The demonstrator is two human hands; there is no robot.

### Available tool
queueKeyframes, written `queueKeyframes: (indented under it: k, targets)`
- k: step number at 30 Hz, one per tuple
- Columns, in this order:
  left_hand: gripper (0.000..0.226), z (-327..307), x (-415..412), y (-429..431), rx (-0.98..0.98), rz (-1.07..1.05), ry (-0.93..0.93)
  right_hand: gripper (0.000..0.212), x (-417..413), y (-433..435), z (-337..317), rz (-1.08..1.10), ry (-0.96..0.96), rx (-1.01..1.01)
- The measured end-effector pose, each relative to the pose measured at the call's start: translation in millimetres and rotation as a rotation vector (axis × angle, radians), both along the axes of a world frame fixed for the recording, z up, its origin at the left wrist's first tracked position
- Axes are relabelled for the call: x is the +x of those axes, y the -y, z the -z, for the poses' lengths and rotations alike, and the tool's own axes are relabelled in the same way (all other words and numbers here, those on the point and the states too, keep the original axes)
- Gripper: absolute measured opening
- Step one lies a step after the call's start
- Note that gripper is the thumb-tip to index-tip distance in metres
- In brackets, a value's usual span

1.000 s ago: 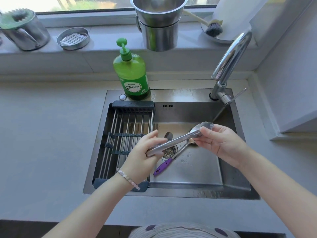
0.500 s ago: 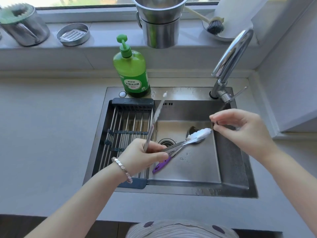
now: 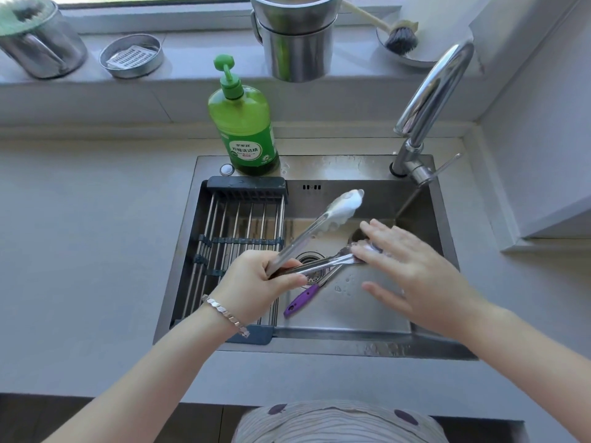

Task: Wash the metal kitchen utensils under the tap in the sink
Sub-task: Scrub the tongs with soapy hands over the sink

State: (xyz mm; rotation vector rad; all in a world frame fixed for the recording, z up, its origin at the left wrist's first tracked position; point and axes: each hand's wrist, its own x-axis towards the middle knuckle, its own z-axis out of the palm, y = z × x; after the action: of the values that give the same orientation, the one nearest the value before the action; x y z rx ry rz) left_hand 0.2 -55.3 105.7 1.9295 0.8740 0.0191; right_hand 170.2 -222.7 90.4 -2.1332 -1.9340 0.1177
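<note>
Head view: over the stainless steel sink (image 3: 425, 346), the left hand (image 3: 256, 284) is clenched round the hinge end of sprung-open metal tongs (image 3: 315, 231), whose arms fan away to the right. The nearer right hand (image 3: 412, 270), flat and spread, rubs the lower arm's soapy tip. A purple-handled utensil (image 3: 300, 300) lies beneath; the chrome tap (image 3: 428, 100) appears dry.
</note>
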Motion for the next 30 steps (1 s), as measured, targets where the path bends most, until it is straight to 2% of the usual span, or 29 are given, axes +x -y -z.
queueKeyframes:
  k: [3, 7, 10, 13, 15, 17, 21, 23, 26, 30]
  targets:
    - [0.013, -2, -1, -1, -0.012, 0.031, 0.012, 0.044, 7, 2, 4, -0.072, -0.158, 0.000]
    - [0.010, -3, 0, -4, -0.037, 0.022, 0.015, 0.047, 19, 3, 4, 0.003, -0.281, 0.039]
    - [0.009, -2, 0, -4, -0.090, 0.009, 0.018, 0.050, 13, 3, 8, -0.045, -0.215, 0.038]
    - [0.009, 3, 1, -3, -0.116, -0.058, 0.021, 0.068, 10, 1, 6, 0.167, -0.125, 0.055]
    - [0.016, 6, 3, -1, -0.100, -0.075, 0.014, 0.072, 1, -5, -1, 0.249, -0.069, 0.079]
    - [0.021, 6, 8, 4, -0.082, -0.040, 0.007, 0.070, -20, -16, -5, 0.181, -0.044, 0.105]
    - [0.008, 2, 14, 11, -0.122, 0.053, 0.053, 0.067, -58, -33, 0, -0.098, -0.004, 0.070]
    - [0.009, 0, 13, 8, -0.182, 0.025, 0.055, 0.067, -55, -36, 2, -0.108, 0.024, 0.055]
    - [0.015, 1, 11, 6, -0.249, -0.028, 0.022, 0.064, -47, -38, 1, 0.011, 0.010, 0.029]
    - [0.011, 3, 13, 7, -0.316, -0.018, 0.003, 0.071, -56, -36, 8, -0.117, 0.040, 0.028]
